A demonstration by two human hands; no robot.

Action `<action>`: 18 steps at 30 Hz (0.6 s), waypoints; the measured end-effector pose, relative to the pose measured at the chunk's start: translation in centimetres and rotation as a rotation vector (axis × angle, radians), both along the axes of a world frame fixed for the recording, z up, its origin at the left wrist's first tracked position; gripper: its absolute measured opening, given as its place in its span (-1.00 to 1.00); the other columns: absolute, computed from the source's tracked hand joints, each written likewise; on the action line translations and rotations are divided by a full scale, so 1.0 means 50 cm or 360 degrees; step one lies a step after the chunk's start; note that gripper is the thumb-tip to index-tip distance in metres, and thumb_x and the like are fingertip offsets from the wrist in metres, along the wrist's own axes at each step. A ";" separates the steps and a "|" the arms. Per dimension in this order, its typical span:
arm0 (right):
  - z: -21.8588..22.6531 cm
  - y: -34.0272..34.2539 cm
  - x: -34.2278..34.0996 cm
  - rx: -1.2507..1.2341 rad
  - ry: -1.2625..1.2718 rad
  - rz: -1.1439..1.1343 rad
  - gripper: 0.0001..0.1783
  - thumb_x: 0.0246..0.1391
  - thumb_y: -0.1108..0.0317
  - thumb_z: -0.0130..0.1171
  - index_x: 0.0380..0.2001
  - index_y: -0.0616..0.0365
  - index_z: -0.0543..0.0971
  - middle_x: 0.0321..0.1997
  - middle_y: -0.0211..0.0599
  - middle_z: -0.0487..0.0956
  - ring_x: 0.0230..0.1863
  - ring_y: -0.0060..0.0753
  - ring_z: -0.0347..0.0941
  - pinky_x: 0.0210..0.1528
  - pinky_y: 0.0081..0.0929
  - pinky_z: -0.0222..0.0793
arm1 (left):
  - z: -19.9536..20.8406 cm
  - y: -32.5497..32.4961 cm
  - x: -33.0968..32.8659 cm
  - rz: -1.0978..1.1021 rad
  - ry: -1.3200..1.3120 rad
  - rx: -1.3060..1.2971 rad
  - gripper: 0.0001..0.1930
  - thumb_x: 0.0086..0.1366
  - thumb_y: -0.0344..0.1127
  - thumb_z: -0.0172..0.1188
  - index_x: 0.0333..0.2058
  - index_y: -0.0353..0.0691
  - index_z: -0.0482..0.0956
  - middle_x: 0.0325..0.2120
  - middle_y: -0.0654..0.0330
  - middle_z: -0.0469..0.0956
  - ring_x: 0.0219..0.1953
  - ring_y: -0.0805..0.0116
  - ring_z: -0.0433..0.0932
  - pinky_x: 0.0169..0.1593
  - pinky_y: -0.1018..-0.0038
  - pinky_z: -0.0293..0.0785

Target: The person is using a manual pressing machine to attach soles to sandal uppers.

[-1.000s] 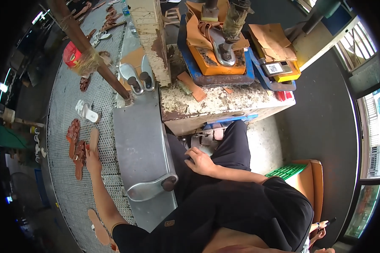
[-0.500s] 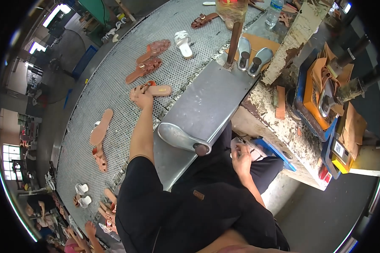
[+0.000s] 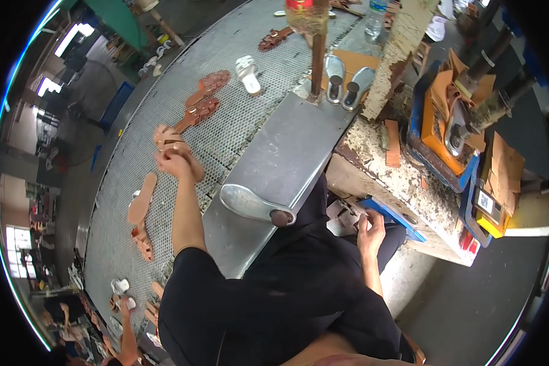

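- Tan strappy sandal [image 3: 168, 139] sits gripped in the left hand [image 3: 175, 163], fingers curled round it, just above the mesh conveyor belt [image 3: 238, 116].
- Right hand [image 3: 370, 227] rests low near the lap, fingers loosely bent by a blue tray [image 3: 391, 217]; whether it holds anything I cannot tell.
- More brown sandals [image 3: 201, 100] lie further along the belt.

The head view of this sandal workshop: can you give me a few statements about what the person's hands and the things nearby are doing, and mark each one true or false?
1. The left hand grips a brown strappy sandal over the mesh conveyor. True.
2. The right hand rests on the mesh too. False: it is down by the lap, near the blue tray.
3. A white sandal lies on the mesh. True.
4. The silver shoe form stands upright on a pole. False: it lies on the metal plate.
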State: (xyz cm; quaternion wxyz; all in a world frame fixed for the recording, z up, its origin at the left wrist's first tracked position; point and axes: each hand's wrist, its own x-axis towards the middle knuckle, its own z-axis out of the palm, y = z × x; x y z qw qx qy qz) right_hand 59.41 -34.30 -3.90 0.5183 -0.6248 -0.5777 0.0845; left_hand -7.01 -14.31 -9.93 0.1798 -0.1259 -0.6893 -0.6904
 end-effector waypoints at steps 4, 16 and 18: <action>0.057 0.061 0.008 0.0176 -0.0039 0.0002 -0.76 0.26 0.44 0.34 -0.04 0.28 0.69 -0.11 -0.06 0.71 -0.08 -0.12 0.70 0.07 -0.26 0.59 | 0.100 -0.048 -0.124 -0.2132 -0.1087 0.1069 -0.64 0.57 -0.23 0.23 0.20 -0.30 0.50 0.01 0.12 0.62 0.05 0.14 0.65 0.18 0.22 0.61; 0.320 0.242 0.158 0.0987 -0.0570 -0.0844 -0.34 0.11 0.33 0.51 0.22 0.30 0.48 0.22 0.12 0.52 0.28 0.28 0.44 0.32 0.12 0.39 | 0.155 -0.022 0.636 -0.3227 -0.1704 0.0944 -0.57 0.66 -0.09 0.05 0.32 -0.21 0.52 0.24 0.10 0.61 0.24 0.06 0.63 0.23 0.23 0.66; 0.375 0.301 0.176 0.0973 -0.0692 -0.0977 -0.17 0.04 0.23 0.57 0.28 0.36 0.41 0.24 0.18 0.48 0.29 0.32 0.41 0.36 0.19 0.31 | 0.147 -0.032 0.697 -0.3139 -0.1782 0.0508 -0.55 0.62 -0.11 0.15 0.35 -0.17 0.49 0.24 0.12 0.61 0.23 0.12 0.63 0.21 0.22 0.66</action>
